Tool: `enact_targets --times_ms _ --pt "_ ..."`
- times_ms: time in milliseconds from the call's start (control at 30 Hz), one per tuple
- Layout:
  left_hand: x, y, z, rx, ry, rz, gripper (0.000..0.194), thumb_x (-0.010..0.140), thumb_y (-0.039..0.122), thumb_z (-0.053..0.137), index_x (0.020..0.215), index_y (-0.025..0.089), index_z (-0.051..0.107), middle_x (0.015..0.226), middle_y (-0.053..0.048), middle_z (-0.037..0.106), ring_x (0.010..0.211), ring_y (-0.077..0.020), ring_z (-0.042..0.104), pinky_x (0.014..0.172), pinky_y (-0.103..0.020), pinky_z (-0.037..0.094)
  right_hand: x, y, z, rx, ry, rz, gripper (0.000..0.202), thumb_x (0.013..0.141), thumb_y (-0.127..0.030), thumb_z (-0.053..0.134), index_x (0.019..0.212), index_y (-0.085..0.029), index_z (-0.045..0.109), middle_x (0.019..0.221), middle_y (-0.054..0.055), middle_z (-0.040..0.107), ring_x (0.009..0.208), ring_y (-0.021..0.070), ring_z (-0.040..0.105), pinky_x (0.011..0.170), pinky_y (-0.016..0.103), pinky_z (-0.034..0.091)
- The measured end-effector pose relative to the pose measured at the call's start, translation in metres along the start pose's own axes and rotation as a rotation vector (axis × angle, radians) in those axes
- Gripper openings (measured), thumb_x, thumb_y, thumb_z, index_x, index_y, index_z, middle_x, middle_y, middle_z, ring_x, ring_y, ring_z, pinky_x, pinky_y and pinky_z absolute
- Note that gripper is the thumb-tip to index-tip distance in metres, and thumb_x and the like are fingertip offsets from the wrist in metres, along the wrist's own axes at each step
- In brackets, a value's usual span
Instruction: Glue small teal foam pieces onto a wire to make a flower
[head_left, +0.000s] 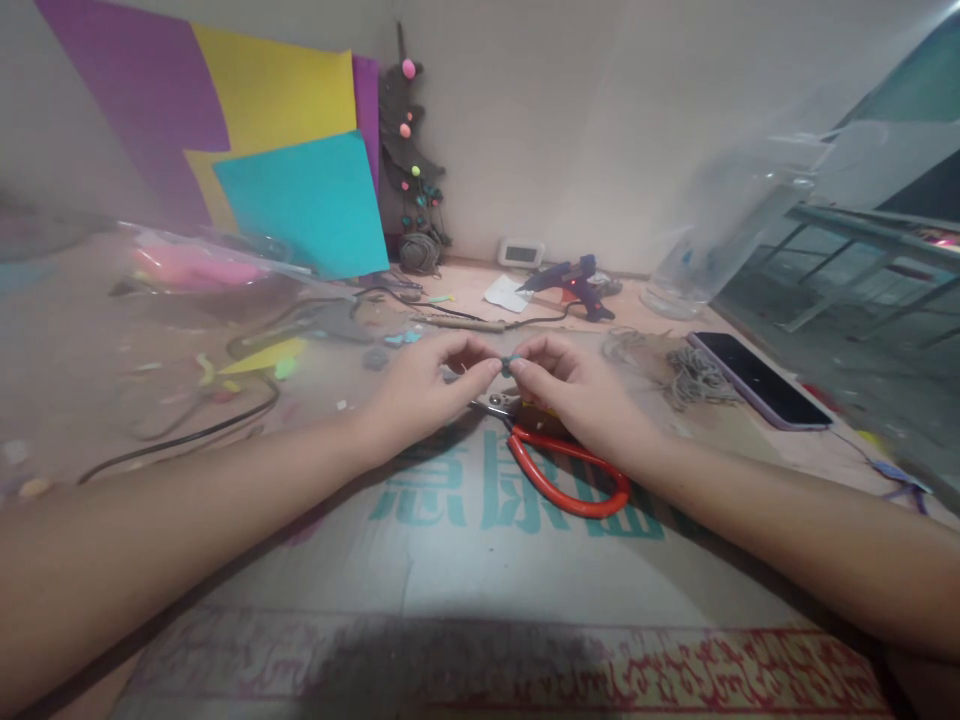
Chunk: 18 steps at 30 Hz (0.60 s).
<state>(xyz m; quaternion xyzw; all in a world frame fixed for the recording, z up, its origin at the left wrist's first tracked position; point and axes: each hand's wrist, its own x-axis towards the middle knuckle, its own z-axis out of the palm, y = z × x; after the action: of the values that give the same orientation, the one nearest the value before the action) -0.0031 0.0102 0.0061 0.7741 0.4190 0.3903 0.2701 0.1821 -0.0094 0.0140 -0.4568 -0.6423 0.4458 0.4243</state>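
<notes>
My left hand [455, 378] and my right hand [566, 378] meet over the middle of the table. Thumbs and forefingers of both pinch a small dark grey-green piece [507, 366] between them; it is too small to name. Under the hands lies a pair of scissors with red handles [577, 490], its blades partly hidden by my left hand. The scissors rest on a cardboard sheet [480, 580] printed with large green characters and a red pattern along its near edge.
A dark glue gun [574, 285] with a red light stands at the back near a small white display [521, 252]. Grey cord [697, 378] and a phone [761, 380] lie at the right. Coloured sheets [307, 205] lean at the left behind a plastic bag [202, 265]. A clear container [697, 250] stands back right.
</notes>
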Motion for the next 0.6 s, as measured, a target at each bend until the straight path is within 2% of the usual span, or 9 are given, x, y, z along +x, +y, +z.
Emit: enact_targets --times_ms 600 --pt "0.0002 -0.0045 0.0003 -0.01 -0.043 0.035 0.02 0.091 0.031 0.053 0.084 0.018 0.066 0.079 -0.001 0.068 0.077 -0.0167 0.063 0.07 -0.028 0.047 -0.0009 0.0009 0.0012 0.008 -0.018 0.009 0.022 0.086 -0.039 0.065 0.086 -0.02 0.054 0.065 -0.006 0.052 0.052 0.0078 0.044 0.049 0.024 0.036"
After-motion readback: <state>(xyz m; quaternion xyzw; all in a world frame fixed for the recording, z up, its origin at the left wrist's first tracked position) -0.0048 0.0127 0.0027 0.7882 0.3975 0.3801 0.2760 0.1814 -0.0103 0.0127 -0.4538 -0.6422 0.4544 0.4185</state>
